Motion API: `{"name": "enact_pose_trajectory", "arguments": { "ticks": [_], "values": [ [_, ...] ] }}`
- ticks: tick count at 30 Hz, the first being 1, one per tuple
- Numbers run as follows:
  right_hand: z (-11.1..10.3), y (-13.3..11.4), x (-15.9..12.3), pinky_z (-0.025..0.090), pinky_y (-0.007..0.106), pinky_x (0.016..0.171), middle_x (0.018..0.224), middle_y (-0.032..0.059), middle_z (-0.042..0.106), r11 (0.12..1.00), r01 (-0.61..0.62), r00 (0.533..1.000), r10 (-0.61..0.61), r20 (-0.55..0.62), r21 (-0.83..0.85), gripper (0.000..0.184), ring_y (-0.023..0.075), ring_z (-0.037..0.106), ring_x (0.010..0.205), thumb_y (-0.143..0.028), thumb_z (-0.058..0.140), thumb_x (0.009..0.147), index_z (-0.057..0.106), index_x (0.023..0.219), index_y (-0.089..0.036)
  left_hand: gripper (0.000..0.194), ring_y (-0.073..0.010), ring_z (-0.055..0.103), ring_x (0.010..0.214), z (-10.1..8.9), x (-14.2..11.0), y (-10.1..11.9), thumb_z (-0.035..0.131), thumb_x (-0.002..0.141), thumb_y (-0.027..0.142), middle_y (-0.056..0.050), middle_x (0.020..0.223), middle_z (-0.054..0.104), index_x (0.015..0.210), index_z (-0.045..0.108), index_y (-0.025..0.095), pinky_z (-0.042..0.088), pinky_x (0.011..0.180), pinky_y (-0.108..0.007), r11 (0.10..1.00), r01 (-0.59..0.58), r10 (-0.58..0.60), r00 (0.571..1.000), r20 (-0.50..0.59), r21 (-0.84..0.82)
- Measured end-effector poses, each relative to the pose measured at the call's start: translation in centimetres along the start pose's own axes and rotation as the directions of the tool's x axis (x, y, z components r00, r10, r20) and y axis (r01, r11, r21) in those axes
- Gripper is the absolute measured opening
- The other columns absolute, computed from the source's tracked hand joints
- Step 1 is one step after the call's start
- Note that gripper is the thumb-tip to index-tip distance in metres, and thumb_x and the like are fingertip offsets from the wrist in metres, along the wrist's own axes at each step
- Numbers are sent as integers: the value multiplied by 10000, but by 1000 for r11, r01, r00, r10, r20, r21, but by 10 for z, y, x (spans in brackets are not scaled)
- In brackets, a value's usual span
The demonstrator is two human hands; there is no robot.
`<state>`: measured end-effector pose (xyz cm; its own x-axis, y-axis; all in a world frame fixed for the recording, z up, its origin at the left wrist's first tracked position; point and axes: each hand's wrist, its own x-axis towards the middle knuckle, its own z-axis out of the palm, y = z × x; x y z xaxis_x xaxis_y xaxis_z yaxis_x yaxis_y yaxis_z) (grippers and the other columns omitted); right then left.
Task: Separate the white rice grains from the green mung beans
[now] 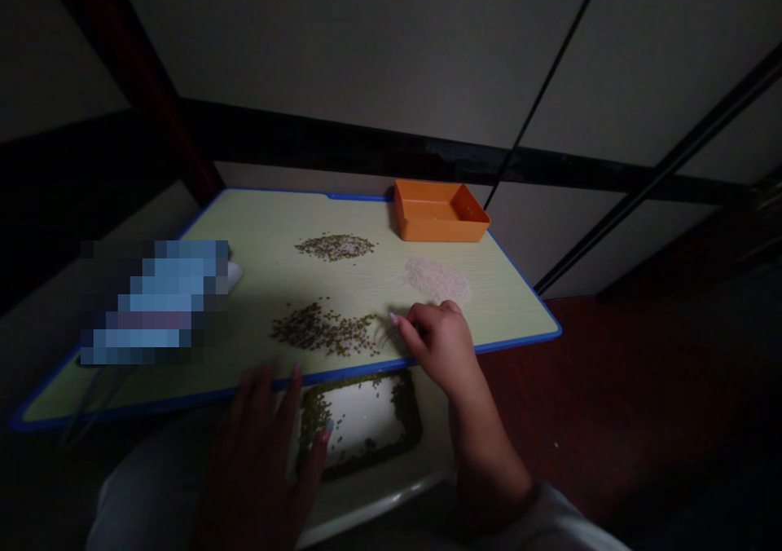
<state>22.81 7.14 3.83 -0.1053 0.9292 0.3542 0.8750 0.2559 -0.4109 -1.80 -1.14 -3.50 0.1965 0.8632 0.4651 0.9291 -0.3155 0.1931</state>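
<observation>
My right hand (440,339) is at the table's front edge with its fingers curled closed. Faint curved lines show by its thumb; what it grips, if anything, I cannot make out. Left of it lies a near pile of green beans mixed with pale grains (323,329). Just beyond the hand is a heap of white, rice-like grains (437,279). My left hand (269,437), in shadow, has its fingers stretched apart at the front edge. Its thumb reaches over a white tray (391,486) below, in which green beans lie along the sides.
The pale green table (262,225) has a blue rim. A second mixed pile (336,247) lies farther back. An orange box (443,229) stands at the back right. A blurred-out blue object (159,302) is at the left. Wall panels stand behind.
</observation>
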Motion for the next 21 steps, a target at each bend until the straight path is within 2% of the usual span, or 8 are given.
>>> {"name": "enact_pose_trajectory", "arguments": {
  "ticks": [4, 12, 21],
  "values": [
    [-1, -2, 0, 346, 301, 781, 628, 3, 670, 1000, 0, 1000, 0, 21, 3, 324, 161, 600, 622, -369, 590, 968, 627, 695, -199, 814, -385, 223, 1551, -1, 0, 1, 526, 882, 387, -132, 1706, 163, 1584, 124, 299, 381, 1172, -638, 1000, 12, -12, 1000, 23, -11],
    [0, 0, 2, 327, 305, 821, 626, -17, 676, 995, 57, 996, -62, 67, 79, 319, 135, 577, 606, -366, 599, 969, 606, 696, -200, 821, -382, 195, 1556, -1, -2, 1, 507, 888, 397, -92, 1723, 91, 1584, 78, 324, 374, 1174, -632, 999, 38, -36, 998, 46, -23],
    [0, -4, 6, 305, 314, 822, 663, 4, 702, 996, 57, 994, -63, 88, 65, 297, 147, 577, 644, -361, 620, 960, 628, 714, -194, 782, -365, 187, 1561, -2, 1, 4, 480, 905, 388, -111, 1716, 117, 1584, 104, 290, 364, 1186, -618, 1000, 7, -7, 999, 33, -18]
  ]
}}
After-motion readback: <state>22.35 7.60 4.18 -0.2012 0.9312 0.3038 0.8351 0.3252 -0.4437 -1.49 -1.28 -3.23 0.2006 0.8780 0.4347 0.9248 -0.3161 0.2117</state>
